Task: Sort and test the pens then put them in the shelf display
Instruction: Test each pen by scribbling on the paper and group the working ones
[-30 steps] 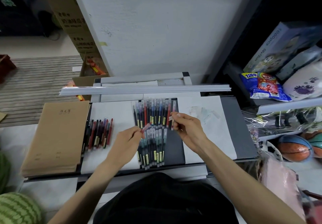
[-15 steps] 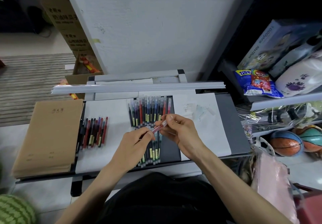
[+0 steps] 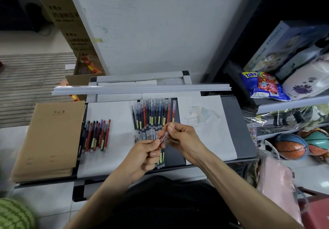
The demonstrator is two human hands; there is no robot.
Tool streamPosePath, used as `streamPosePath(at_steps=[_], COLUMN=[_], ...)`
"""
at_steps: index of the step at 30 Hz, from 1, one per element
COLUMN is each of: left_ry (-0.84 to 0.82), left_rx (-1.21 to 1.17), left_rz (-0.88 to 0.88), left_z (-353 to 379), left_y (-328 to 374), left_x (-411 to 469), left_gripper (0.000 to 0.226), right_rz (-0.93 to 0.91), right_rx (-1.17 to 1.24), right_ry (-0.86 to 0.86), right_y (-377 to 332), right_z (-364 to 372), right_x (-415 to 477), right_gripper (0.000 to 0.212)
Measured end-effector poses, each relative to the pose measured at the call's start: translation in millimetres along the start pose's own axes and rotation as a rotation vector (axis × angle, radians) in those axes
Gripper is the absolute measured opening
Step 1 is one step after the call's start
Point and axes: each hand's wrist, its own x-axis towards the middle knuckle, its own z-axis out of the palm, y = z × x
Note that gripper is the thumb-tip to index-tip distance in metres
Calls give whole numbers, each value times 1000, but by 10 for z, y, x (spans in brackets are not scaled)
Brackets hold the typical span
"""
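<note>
- Since a second ago our hands have closed in: left hand (image 3: 146,155) and right hand (image 3: 185,138) meet on one red pen (image 3: 164,136).
- Left fingers (image 3: 154,153) curl round its lower end; right fingers (image 3: 171,127) pinch the upper end.
- It hangs tilted over the lower pen row (image 3: 146,135) on the table (image 3: 229,122).
- The upper pen row (image 3: 153,114) lies just beyond; a smaller bunch (image 3: 96,136) sits left.

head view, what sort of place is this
Probably a small shop or its stockroom: rows of new pens laid out, a stack of notebooks, and shelves with snack bags and basketballs.
</note>
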Motion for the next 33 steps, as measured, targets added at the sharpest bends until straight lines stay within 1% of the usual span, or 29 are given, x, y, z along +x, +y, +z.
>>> streamPosePath(at_steps=[2, 4, 8, 12, 14, 16, 19, 23, 25, 27, 29, 31, 33], left_ry=[-26, -15, 122, 261, 302, 331, 349, 300, 311, 350, 436, 611, 817], left_rx=[-45, -5, 286, 610, 720, 791, 788, 789, 825, 884, 962, 1049, 1059], left_rz=[-27, -10, 157, 382, 432, 460, 474, 429, 390, 364, 354, 360, 355], left_z=[-15, -40, -22, 14, -2, -9, 33, 37, -14, -115, -261, -471, -742], left_y=[-4, -20, -119, -254, -302, -316, -285, -268, -278, -276, -253, -179, -84], left_x=[5, 21, 85, 152, 167, 169, 177, 241, 260, 276, 276, 247, 216], left_gripper=[26, 27, 36, 38, 37, 39, 41, 21, 21, 19, 18, 15, 19], right_rz=[17, 30, 48, 60, 63, 77, 100, 90, 99, 87, 45, 28, 40], right_rx=[-6, -21, -49, -55, -65, -35, 22, -54, -92, -157, -353, -644, -871], right_ry=[-7, 12, 91, 144, 163, 173, 167, 166, 184, 234, 311, 345, 337], right_y=[16, 48, 74, 36, 71, 123, 210, 332, 362, 363, 368, 393, 441], right_z=[-11, 4, 43, 63, 65, 69, 65, 55, 33, -26, -150, -280, -371], right_x=[15, 17, -20, -45, -40, -35, -25, 32, 77, 121, 175, 222, 282], right_gripper=[19, 20, 28, 26, 26, 26, 28, 26, 24, 24, 23, 25, 31])
